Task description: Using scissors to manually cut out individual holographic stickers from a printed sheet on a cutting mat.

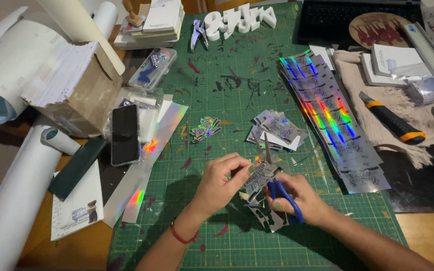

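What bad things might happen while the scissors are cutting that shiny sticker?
The left hand pinches the holographic silver sticker sheet right beside the blades of the blue-handled scissors held by the right hand, so a fingertip might get nicked. The cut may also stray into the printed design. Small offcuts could scatter across the green cutting mat and mix with the finished cut stickers.

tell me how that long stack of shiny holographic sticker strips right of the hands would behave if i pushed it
The fanned stack of holographic sticker strips would probably slide apart rather than move as one: its glossy sheets are already offset. Each thin strip likely flops when lifted. It may catch against the beige fringed cloth it borders on the green cutting mat.
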